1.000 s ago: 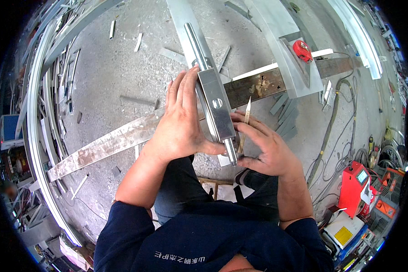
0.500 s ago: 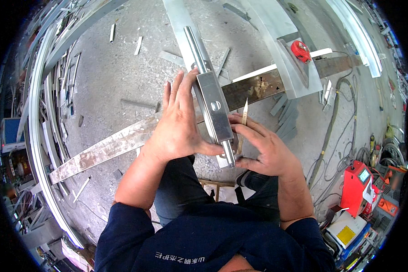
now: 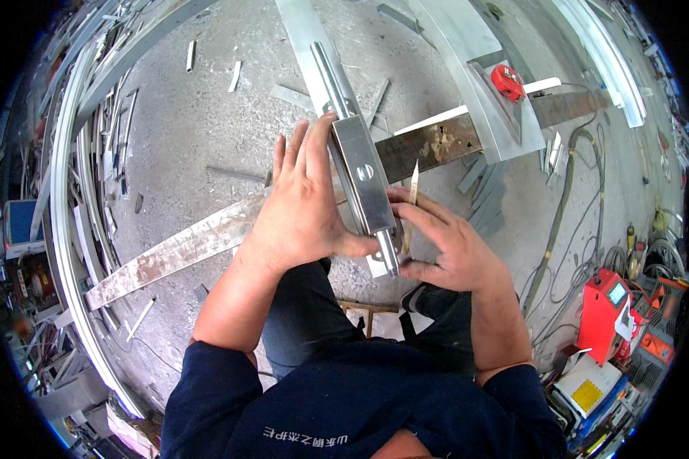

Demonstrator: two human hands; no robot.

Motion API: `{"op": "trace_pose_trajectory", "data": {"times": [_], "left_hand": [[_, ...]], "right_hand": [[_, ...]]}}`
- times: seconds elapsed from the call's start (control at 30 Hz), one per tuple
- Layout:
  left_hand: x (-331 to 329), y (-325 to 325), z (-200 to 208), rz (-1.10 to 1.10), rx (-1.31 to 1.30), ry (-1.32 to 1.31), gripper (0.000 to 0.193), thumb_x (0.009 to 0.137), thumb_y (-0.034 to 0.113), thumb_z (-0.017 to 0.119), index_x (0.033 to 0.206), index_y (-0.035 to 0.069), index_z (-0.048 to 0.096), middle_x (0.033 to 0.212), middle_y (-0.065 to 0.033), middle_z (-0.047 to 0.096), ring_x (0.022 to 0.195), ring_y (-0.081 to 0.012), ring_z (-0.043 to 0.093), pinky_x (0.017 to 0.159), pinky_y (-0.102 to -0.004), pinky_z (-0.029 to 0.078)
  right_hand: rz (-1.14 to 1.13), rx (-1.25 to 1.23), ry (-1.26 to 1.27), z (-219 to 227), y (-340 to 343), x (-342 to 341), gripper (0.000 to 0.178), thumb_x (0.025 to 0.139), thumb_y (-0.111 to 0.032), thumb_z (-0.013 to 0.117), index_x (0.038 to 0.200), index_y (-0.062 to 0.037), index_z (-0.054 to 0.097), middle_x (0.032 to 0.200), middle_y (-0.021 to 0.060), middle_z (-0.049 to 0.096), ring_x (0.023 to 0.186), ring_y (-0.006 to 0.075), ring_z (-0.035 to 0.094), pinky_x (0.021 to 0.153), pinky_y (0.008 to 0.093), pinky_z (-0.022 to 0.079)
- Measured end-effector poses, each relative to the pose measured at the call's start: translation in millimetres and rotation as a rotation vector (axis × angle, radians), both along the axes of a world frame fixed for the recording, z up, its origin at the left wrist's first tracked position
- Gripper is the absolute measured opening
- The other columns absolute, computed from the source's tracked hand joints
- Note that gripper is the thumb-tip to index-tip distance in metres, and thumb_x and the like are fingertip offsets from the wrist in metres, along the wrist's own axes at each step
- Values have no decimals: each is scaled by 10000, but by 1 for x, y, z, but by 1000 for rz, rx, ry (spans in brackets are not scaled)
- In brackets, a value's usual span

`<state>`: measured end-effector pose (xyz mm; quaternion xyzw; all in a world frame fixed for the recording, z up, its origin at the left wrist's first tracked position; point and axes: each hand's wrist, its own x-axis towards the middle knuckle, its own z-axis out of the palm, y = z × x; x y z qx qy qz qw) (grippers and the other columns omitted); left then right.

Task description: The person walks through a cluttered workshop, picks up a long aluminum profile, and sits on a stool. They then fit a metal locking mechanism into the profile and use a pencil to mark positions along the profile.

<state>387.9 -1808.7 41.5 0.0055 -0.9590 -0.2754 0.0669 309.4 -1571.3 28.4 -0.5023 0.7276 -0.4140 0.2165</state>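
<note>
My left hand (image 3: 302,214) lies along steel box (image 3: 370,195), grip unclear; my right hand (image 3: 453,249) holds pale pointed stick (image 3: 414,185) between fingers.

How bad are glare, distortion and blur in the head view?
Head view: bright highlights streak the silvery cylindrical metal rod; head view: the long silvery metal rail at left bows outward; head view: the bare left hand shows no obvious motion blur.

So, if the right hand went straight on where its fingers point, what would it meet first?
Likely the shiny metal block, just ahead of the right hand; whether its fingertips touch it is unclear.
</note>
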Motion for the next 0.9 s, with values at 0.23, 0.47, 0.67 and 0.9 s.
{"op": "trace_pose_trajectory", "data": {"times": [0.23, 0.47, 0.67, 0.9], "left_hand": [[0, 1, 3, 12, -26, -32, 1471, 355, 436, 922, 1466, -89, 113, 1473, -319, 292, 1402, -470, 294, 1181, -583, 138], [0, 2, -1, 18, 70, 16, 1401, 391, 364, 922, 1475, -55, 139, 1417, -306, 385, 1382, -478, 317, 1164, -600, 168], [-1, 1, -5, 8, 56, 46, 1426, 377, 379, 939, 1480, -46, 140, 1420, -306, 381, 1375, -461, 344, 1169, -592, 167], [0, 3, -7, 12, 32, 53, 1442, 357, 385, 950, 1478, -29, 143, 1428, -289, 391, 1375, -428, 373, 1171, -589, 171]], "right_hand": [[-1, 2, 3, 1, 0, 0, 702, 803, -323, 758, 1375, -47, 459, 1458, 131, 451, 1345, 346, 437, 1095, 441, 396], [-35, 74, -31, 0, 2, 2, 714, 797, -353, 760, 1382, -74, 462, 1455, 135, 454, 1347, 350, 433, 1084, 439, 396], [-36, 17, -99, 3, 0, 1, 724, 788, -325, 775, 1394, -88, 457, 1457, 133, 457, 1340, 339, 445, 1087, 434, 392], [-323, -344, -366, -10, 11, 3, 583, 823, -97, 742, 1345, -49, 486, 1279, 129, 613, 1202, 220, 563, 1026, 356, 422]]}}
